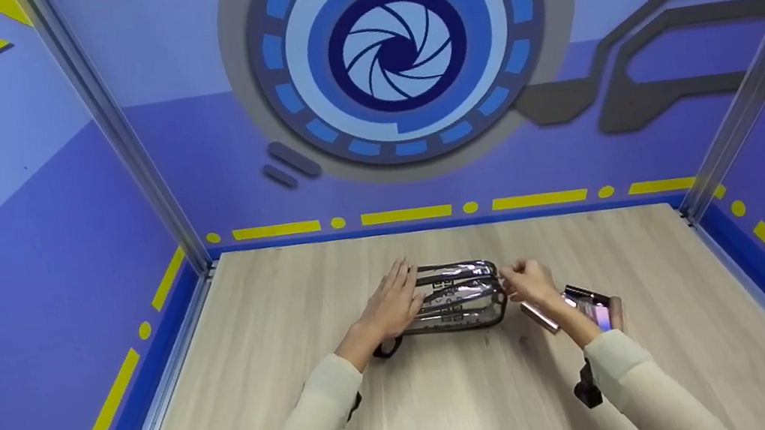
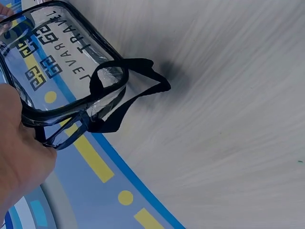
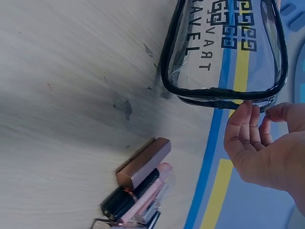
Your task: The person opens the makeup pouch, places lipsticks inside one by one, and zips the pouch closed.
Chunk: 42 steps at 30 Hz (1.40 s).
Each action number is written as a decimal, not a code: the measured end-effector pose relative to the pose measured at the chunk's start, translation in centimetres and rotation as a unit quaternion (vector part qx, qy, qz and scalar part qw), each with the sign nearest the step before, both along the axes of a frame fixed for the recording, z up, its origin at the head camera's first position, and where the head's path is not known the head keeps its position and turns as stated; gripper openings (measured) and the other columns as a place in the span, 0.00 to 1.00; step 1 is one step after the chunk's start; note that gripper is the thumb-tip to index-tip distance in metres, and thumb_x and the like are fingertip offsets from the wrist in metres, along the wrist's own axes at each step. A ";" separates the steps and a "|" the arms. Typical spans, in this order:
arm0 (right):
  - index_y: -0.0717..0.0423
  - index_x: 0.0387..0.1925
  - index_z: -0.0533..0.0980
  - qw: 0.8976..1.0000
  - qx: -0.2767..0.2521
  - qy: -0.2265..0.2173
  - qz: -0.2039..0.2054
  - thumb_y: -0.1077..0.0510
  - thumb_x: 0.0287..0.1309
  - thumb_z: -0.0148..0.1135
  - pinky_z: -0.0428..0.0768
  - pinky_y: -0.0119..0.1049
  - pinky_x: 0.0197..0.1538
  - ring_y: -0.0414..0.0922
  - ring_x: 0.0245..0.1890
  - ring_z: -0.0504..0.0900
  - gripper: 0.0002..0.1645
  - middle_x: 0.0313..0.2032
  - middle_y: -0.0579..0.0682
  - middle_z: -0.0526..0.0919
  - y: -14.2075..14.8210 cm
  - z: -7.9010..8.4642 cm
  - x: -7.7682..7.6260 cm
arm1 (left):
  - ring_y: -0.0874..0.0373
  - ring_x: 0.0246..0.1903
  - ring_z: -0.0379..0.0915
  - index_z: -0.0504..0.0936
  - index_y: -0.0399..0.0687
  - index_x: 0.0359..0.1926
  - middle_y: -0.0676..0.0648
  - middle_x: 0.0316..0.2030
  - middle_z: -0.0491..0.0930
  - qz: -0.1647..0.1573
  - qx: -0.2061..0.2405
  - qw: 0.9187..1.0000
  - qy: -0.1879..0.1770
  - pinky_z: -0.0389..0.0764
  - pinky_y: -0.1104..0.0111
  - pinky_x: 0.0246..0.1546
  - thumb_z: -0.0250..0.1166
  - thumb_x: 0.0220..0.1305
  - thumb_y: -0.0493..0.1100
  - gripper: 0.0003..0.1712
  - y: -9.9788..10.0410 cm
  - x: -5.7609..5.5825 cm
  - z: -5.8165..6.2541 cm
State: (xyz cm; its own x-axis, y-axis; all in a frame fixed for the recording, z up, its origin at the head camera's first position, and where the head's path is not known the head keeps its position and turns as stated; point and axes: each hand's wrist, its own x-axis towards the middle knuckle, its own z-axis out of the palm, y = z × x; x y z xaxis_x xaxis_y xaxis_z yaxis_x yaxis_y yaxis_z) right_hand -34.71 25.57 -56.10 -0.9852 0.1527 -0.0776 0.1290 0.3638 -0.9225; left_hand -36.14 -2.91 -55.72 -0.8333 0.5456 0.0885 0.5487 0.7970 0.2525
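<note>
A clear plastic toiletry pouch (image 1: 460, 302) with black trim and black lettering lies on the wooden table. My left hand (image 1: 392, 303) holds its left end, fingers over the top; part of that grip is hidden in the left wrist view. Near this hand, a black strap loop (image 2: 143, 71) sticks out from the pouch's end. At the opposite end, my right hand (image 3: 267, 140) pinches a small zipper pull (image 3: 265, 109) by the pouch's corner, thumb against fingertips. Close to the right forearm lie a rose-gold box (image 3: 145, 162) and a dark tube (image 3: 128, 195).
More cosmetics, including a shiny piece (image 1: 598, 312) and pink items (image 3: 155, 188), lie grouped right of the pouch, partly behind the right forearm. Blue panels (image 1: 192, 160) with yellow marks and metal posts (image 1: 110, 119) bound the wooden table (image 1: 442, 411).
</note>
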 end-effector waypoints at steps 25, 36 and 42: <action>0.70 0.36 0.79 0.995 0.090 -0.030 0.040 0.60 0.72 0.52 0.79 0.35 0.29 0.40 0.23 0.79 0.16 0.25 0.52 0.82 1.4 -3.2 0.8 | 0.42 0.82 0.35 0.42 0.36 0.81 0.38 0.82 0.39 -0.015 0.005 1.000 -0.023 0.45 0.52 0.82 0.45 0.80 0.61 0.45 -0.7 -0.4 -1.2; 0.63 0.26 0.83 0.925 0.365 0.069 0.080 0.62 0.58 0.65 0.80 0.48 0.31 0.47 0.25 0.79 0.09 0.27 0.55 0.86 4.5 -3.5 1.8 | 0.45 0.82 0.35 0.44 0.38 0.81 0.39 0.82 0.42 -0.019 0.011 1.000 -0.014 0.46 0.52 0.82 0.39 0.82 0.59 0.41 -0.9 -0.8 -1.6; 0.60 0.19 0.73 0.906 0.396 0.112 0.095 0.60 0.61 0.68 0.72 0.43 0.25 0.45 0.21 0.69 0.18 0.21 0.51 0.75 4.4 -5.0 2.5 | 0.45 0.82 0.35 0.45 0.37 0.81 0.39 0.82 0.41 -0.027 0.011 1.000 -0.008 0.46 0.53 0.82 0.39 0.81 0.60 0.42 -0.9 -0.8 -1.6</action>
State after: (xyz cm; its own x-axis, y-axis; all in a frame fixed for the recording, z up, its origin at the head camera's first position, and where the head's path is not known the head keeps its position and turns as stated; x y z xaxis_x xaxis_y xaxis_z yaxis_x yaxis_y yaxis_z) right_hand -32.24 29.97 -61.06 -0.9769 -0.1009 0.1883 -0.1639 0.9194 -0.3575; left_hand -36.97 -3.77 -57.28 -0.8042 0.5879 0.0875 0.5863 0.7604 0.2793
